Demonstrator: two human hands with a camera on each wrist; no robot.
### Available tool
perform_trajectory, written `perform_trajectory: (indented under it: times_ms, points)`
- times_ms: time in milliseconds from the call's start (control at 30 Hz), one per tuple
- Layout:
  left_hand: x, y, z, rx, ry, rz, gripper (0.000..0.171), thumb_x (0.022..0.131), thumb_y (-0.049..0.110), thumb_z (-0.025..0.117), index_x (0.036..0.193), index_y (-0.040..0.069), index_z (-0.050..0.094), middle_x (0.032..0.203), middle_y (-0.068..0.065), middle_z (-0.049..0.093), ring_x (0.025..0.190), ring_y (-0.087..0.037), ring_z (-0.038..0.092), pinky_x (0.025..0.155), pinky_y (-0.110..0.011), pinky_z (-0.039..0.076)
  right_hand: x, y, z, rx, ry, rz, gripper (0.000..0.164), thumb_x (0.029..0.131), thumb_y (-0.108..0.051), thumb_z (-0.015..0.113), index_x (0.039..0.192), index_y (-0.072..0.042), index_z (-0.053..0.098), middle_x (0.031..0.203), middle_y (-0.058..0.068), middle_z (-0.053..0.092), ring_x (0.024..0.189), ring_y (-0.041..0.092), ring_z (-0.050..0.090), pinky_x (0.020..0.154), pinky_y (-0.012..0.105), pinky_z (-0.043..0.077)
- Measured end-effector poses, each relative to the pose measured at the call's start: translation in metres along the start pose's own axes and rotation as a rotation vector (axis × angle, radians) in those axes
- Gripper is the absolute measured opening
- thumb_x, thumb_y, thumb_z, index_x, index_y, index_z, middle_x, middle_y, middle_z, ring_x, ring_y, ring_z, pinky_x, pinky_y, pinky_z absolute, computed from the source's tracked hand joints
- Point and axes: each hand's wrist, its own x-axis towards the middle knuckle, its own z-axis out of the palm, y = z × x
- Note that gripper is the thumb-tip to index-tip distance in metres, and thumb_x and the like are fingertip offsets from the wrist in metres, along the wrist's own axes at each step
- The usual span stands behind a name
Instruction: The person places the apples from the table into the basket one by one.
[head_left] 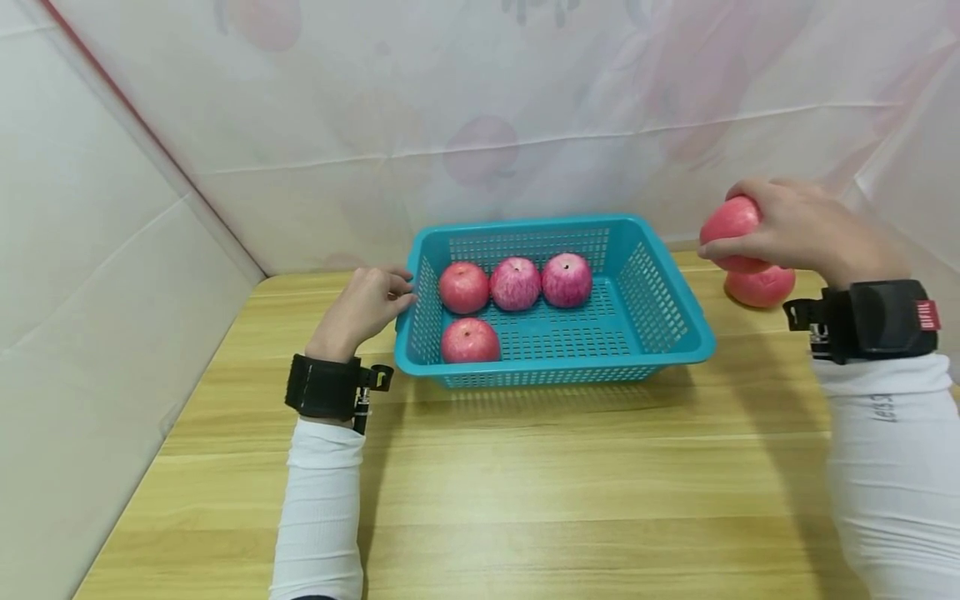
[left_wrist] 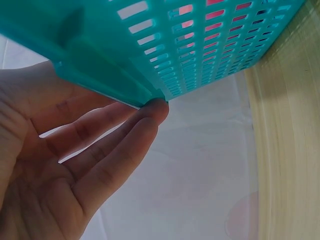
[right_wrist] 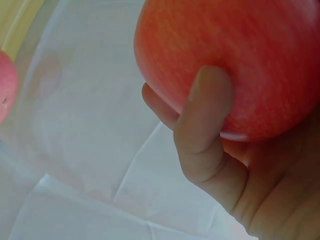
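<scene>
A blue plastic basket (head_left: 517,375) with slotted walls stands on the table. Three apples form a row inside: a red apple (head_left: 463,287) at the left, then two streaked ones, the middle apple (head_left: 515,283) and the right apple (head_left: 567,280). Another red apple (head_left: 470,341) lies in front of the row. At the basket's left end, my left hand (head_left: 360,308) holds the rim (left_wrist: 100,85) with its fingertips. My right hand (head_left: 798,229) grips a red apple (right_wrist: 235,65) in the air, right of the basket. Just below it, one more apple (head_left: 761,287) rests on the table.
The wooden table (head_left: 480,500) reaches toward me in front of the basket. A pale printed cloth (head_left: 420,108) hangs right behind the table's back edge. Another pale cloth wall (head_left: 97,275) borders the left side.
</scene>
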Motion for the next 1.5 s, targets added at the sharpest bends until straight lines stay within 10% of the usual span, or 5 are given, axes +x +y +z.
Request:
perform_trajectory:
  times_ms: [1500]
  points:
    - [0.0, 0.001, 0.0, -0.002, -0.001, 0.001, 0.02, 0.098, 0.0, 0.064, 0.109, -0.015, 0.072, 0.13, -0.03, 0.061, 0.114, -0.041, 0.065, 0.091, -0.048, 0.057, 0.008, -0.052, 0.013, -0.062, -0.015, -0.191, 0.065, 0.086, -0.042, 0.078, 0.133, -0.006, 0.05, 0.124, 0.027, 0.052, 0.106, 0.047, 0.049, 0.073, 0.06, 0.054]
